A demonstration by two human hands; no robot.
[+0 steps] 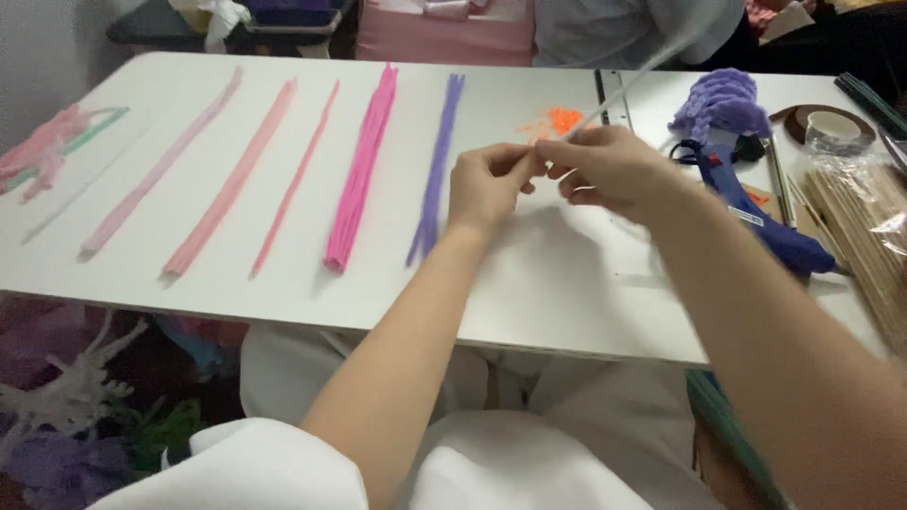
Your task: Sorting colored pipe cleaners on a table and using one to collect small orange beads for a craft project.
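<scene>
My left hand point(488, 185) and my right hand point(607, 170) meet above the middle of the white table point(548, 283). Both pinch one end of a thin white pipe cleaner point(635, 77), which runs up and to the right from my fingers, blurred. Just left of my left hand lies a bundle of purple pipe cleaners point(436, 166). Behind my hands a small heap of orange bits point(557, 120) sits on the table.
Bundles of bright pink point(364, 165) and pale pink pipe cleaners point(231, 179) lie in rows on the left. A blue glue gun point(761, 217), purple fluffy piece point(723, 101), tape roll point(831, 126) and wooden skewers point(864, 236) crowd the right. Another person sits across the table.
</scene>
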